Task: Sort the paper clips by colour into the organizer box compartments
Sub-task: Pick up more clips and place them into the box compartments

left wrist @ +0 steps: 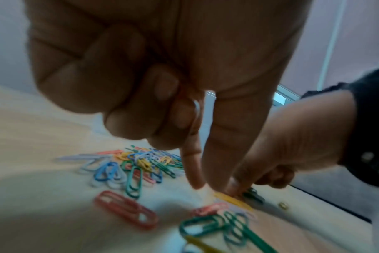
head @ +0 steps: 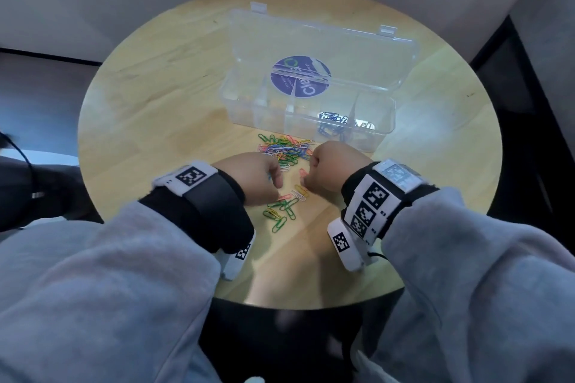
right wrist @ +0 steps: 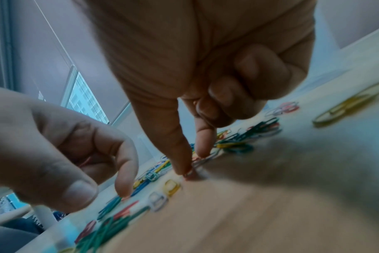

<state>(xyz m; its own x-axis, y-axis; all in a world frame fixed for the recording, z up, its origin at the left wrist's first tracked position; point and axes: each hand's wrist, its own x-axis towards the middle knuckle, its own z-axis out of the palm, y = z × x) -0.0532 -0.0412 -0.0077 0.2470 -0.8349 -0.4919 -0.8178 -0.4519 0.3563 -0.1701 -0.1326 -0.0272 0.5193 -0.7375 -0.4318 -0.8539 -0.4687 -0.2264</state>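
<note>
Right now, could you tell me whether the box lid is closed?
No, the box stands open in the head view, its clear lid tilted back behind the compartments.

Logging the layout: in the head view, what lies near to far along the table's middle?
Small scatter of green and yellow paper clips → large mixed-colour clip pile → clear plastic organizer box → its open lid.

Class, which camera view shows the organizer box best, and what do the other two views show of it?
The head view: the whole clear box shows, lid open, dividers visible, blue clips in one compartment. The left wrist view shows at most a pale edge behind the left hand, too unclear to tell. The right wrist view shows none of it.
</note>
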